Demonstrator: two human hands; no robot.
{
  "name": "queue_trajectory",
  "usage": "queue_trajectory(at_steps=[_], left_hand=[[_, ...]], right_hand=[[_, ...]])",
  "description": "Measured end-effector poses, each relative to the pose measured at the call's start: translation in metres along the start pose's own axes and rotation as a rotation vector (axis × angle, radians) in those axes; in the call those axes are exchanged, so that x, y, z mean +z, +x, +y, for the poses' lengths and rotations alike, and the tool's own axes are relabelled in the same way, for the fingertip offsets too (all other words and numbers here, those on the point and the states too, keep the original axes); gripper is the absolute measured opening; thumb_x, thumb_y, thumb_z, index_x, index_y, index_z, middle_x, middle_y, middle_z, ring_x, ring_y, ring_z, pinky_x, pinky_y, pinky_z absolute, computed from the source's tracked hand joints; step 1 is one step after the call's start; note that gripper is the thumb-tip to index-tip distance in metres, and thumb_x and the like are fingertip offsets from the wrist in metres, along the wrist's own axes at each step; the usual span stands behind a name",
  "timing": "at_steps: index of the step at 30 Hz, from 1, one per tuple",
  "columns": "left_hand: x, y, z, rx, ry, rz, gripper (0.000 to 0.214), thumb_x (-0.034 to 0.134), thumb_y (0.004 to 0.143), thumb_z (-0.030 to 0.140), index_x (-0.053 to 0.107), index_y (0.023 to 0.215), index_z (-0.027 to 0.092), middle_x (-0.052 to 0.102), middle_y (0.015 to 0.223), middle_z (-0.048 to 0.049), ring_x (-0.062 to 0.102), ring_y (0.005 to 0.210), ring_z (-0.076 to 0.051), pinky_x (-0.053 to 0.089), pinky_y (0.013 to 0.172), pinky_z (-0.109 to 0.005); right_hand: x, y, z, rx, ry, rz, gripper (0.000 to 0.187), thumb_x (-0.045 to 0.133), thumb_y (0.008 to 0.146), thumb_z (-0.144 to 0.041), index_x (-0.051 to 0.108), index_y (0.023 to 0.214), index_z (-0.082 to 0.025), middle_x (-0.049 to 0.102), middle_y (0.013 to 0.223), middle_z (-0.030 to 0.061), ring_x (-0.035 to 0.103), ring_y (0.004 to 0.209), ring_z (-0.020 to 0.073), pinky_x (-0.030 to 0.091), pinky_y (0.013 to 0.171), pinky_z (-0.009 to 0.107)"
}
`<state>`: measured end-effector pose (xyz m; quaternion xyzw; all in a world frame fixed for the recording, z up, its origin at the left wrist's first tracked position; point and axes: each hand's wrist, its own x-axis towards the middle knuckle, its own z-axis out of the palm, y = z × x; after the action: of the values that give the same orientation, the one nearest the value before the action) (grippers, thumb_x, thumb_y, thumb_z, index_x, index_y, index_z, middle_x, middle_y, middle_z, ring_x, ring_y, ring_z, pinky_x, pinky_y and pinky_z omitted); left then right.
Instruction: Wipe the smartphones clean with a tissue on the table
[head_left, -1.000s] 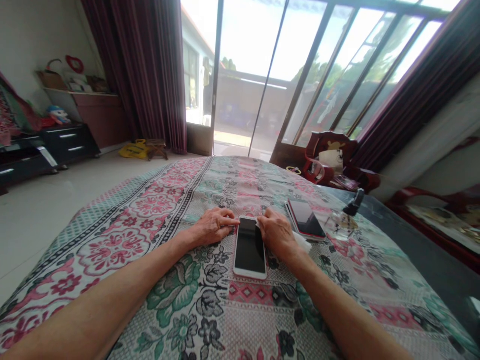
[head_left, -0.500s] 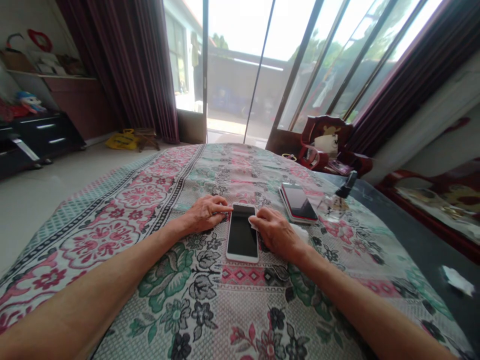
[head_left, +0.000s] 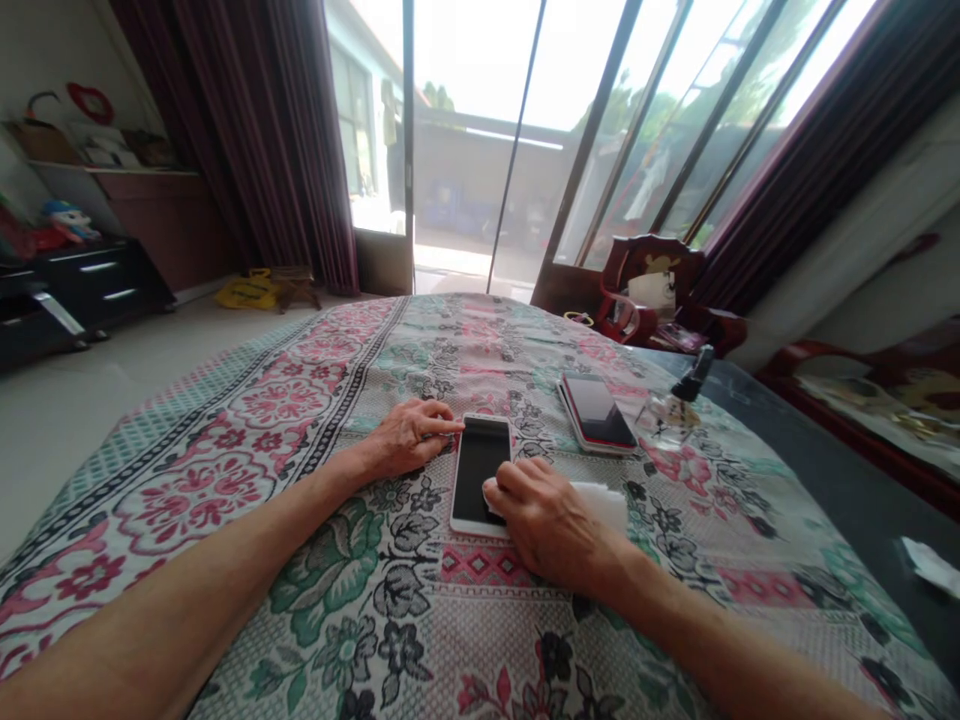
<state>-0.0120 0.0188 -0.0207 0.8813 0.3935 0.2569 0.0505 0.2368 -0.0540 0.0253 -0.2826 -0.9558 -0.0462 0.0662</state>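
Observation:
A white phone [head_left: 478, 470] with a dark screen lies face up on the patterned tablecloth. My left hand [head_left: 412, 438] rests flat at its upper left, fingers stretched out, a fingertip touching the phone's edge. Over the lower right of the screen, my right hand [head_left: 544, 515] is closed on a white tissue [head_left: 604, 503]. Part of the tissue sticks out to the right behind the knuckles, and a bit shows at the fingertips. The hand covers the phone's lower right edge.
Right of the phone lie stacked devices [head_left: 598, 410], a dark-screened one on top. A clear bottle [head_left: 670, 418] with a black top stands beside them. Crumpled white paper [head_left: 930, 565] lies on the dark surface at far right. A carved wooden chair [head_left: 649, 285] stands beyond the table.
My right hand has moved down along the phone toward me, with the tissue, from its upper right edge to the lower screen. My left hand stays at the phone's upper left.

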Motion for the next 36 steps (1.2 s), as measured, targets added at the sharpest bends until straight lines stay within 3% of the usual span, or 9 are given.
queue_trajectory(at_steps=[11,15,24,29,36], left_hand=[[0.000,0.000,0.001,0.000,0.003,-0.011,0.027,0.053,0.090,0.025,0.068,0.112,0.030,0.064,0.111,-0.0019,0.060,0.099,-0.019,0.044,0.093,-0.036],[-0.001,-0.001,0.002,-0.007,0.002,-0.011,0.029,0.052,0.090,0.025,0.068,0.113,0.030,0.064,0.112,-0.0020,0.060,0.098,-0.019,0.044,0.092,-0.036],[0.000,-0.001,0.003,-0.005,0.035,0.001,0.029,0.052,0.089,0.024,0.068,0.113,0.030,0.065,0.110,-0.0014,0.060,0.097,-0.019,0.044,0.090,-0.036],[-0.001,-0.001,0.005,-0.001,0.035,0.011,0.028,0.053,0.089,0.024,0.068,0.113,0.028,0.065,0.110,-0.0024,0.060,0.097,-0.020,0.044,0.091,-0.037],[-0.002,-0.002,0.006,0.008,0.043,0.024,0.028,0.052,0.089,0.022,0.068,0.111,0.028,0.065,0.109,-0.0022,0.060,0.096,-0.019,0.045,0.091,-0.038]], right_hand=[[-0.006,-0.002,-0.019,-0.100,0.114,-0.025,0.014,0.043,0.091,-0.019,0.057,0.089,-0.018,0.052,0.087,0.0050,0.042,0.075,0.0161,0.037,0.073,0.032],[-0.001,0.000,-0.004,-0.043,0.134,0.049,0.016,0.043,0.089,-0.016,0.059,0.086,-0.019,0.053,0.085,0.0048,0.043,0.074,0.0158,0.037,0.071,0.032],[0.026,0.003,0.058,0.169,0.184,0.281,0.028,0.040,0.091,-0.015,0.064,0.105,-0.017,0.056,0.090,0.0082,0.053,0.082,0.0173,0.044,0.075,0.033],[0.031,-0.001,0.057,0.163,0.255,0.357,0.026,0.044,0.090,-0.017,0.065,0.106,-0.019,0.057,0.090,0.0075,0.055,0.081,0.0171,0.047,0.074,0.032],[0.028,-0.008,0.043,0.065,0.232,0.392,0.018,0.049,0.083,-0.013,0.065,0.084,-0.020,0.059,0.080,0.0040,0.055,0.074,0.0156,0.047,0.070,0.030]])
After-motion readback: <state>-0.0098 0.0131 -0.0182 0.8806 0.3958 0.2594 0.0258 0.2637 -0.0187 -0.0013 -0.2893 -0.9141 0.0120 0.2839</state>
